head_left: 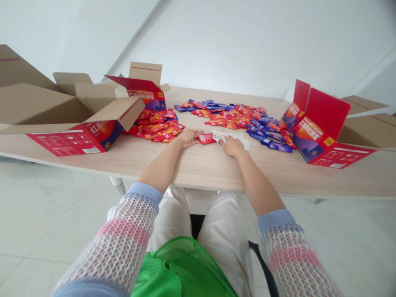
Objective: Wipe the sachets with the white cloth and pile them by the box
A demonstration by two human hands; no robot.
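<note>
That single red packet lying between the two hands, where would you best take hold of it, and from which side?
The red packet lies flat on the table, so there is little to pinch from above. Its near edge looks free, while the left hand touches its left end and a white cloth-like thing under the right hand sits to its right. Probably best: a grip on that near edge, coming from the person's side.

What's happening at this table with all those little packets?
A person sits at a wooden table strewn with small red and purple packets. The left hand rests flat beside a single red packet, and the right hand lies on a white item, which I cannot identify. A second heap of red packets lies by an open carton on the left; another red carton stands open on the right.
</note>
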